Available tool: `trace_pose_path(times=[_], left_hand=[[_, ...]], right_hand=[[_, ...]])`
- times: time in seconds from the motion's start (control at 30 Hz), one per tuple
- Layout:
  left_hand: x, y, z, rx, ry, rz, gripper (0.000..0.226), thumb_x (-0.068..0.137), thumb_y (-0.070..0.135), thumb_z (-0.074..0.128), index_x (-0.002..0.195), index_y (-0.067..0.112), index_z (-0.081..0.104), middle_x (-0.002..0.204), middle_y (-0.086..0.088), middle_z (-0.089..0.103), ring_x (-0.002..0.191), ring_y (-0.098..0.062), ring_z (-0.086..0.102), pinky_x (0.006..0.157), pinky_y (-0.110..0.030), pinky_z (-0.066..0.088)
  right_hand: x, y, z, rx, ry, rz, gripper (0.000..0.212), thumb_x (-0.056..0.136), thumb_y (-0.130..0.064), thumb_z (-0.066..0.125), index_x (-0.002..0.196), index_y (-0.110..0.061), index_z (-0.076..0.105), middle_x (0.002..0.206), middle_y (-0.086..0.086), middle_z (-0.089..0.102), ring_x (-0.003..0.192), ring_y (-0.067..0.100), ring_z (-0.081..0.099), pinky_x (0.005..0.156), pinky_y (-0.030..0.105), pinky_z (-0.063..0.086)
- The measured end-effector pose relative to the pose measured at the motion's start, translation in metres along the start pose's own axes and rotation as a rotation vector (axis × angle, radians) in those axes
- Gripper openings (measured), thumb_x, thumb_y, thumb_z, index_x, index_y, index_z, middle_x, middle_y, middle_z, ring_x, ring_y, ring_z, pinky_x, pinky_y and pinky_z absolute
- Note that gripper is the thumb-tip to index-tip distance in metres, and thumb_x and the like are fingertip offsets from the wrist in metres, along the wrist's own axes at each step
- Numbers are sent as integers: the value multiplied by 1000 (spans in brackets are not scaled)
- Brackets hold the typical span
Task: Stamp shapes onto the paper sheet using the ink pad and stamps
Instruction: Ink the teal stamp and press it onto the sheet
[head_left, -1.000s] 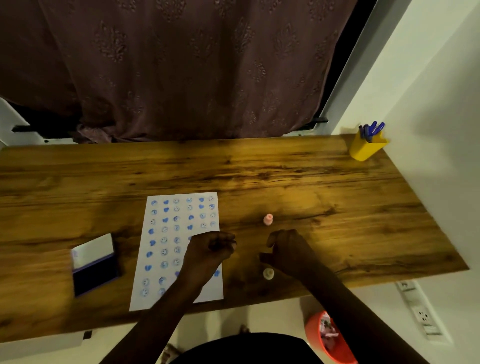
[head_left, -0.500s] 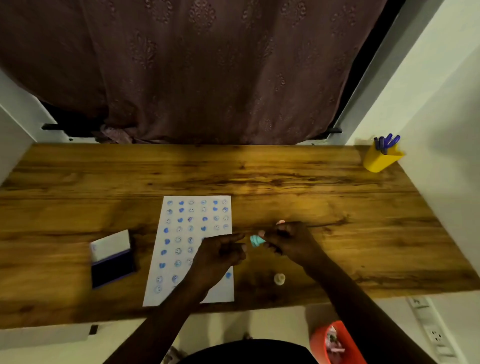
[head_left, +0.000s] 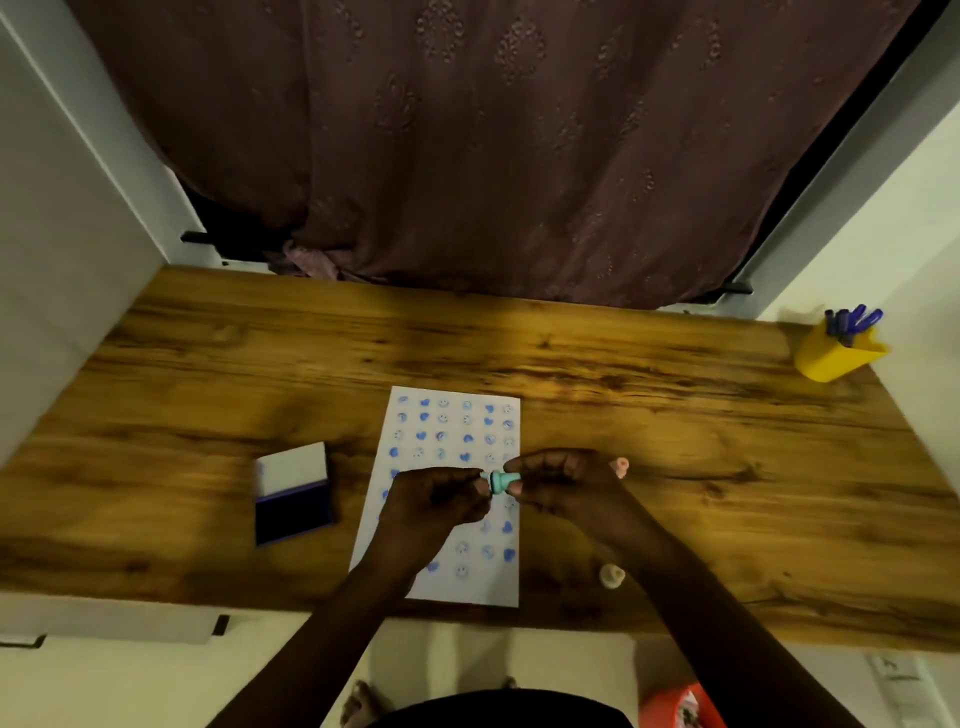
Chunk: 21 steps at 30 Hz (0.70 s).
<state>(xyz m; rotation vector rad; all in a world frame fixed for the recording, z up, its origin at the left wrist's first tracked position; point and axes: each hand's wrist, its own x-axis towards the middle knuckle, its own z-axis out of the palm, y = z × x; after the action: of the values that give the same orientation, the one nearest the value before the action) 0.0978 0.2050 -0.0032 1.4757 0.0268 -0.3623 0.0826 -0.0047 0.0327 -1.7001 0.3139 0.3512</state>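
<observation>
A white paper sheet (head_left: 452, 415) covered with blue stamped hearts and smiley faces lies on the wooden table (head_left: 675, 415). Above its right half, both hands meet on a small teal stamp (head_left: 500, 482). My left hand (head_left: 434, 501) pinches its left end and my right hand (head_left: 563, 483) grips its right end. An open ink pad (head_left: 293, 501) with a dark blue pad and a white lid lies left of the sheet. A pink stamp (head_left: 621, 466) stands just past my right hand. A cream stamp (head_left: 611, 576) stands near the front edge.
A yellow pen holder (head_left: 836, 353) with blue pens sits at the far right corner against the wall. A dark curtain (head_left: 467, 145) hangs behind the table. An orange container (head_left: 675, 706) is on the floor below the table's right side.
My right hand lifted the teal stamp from the table and carried it left over the sheet. My left hand met it and took hold of its other end. The camera view shifted.
</observation>
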Motion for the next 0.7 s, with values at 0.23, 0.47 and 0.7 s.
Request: trace_pose_path(times=[0.23, 0.47, 0.7], left_hand=[[-3, -2, -60, -22, 200, -32, 14, 87, 13, 80, 100, 19, 80, 95, -5, 84, 92, -25, 81, 80, -37, 67], [-29, -1, -140, -45, 392, -21, 11, 90, 9, 76, 101, 7, 76, 95, -13, 82, 90, -29, 80, 82, -43, 66], [-56, -7, -206, -84, 498, -1, 18, 94, 10, 73, 108, -1, 77, 101, -18, 81, 93, -32, 80, 82, -43, 65]], right_hand=[[23, -18, 48, -245, 1, -133, 28, 84, -16, 83, 111, -17, 79, 100, 3, 82, 84, 22, 79, 78, 37, 66], [54, -25, 127, -649, -78, -323, 28, 87, -30, 80, 114, -21, 77, 106, -5, 79, 93, 5, 72, 85, 20, 59], [76, -24, 211, -902, -229, -454, 27, 94, -33, 71, 115, -15, 73, 112, 6, 77, 102, 20, 72, 86, 32, 60]])
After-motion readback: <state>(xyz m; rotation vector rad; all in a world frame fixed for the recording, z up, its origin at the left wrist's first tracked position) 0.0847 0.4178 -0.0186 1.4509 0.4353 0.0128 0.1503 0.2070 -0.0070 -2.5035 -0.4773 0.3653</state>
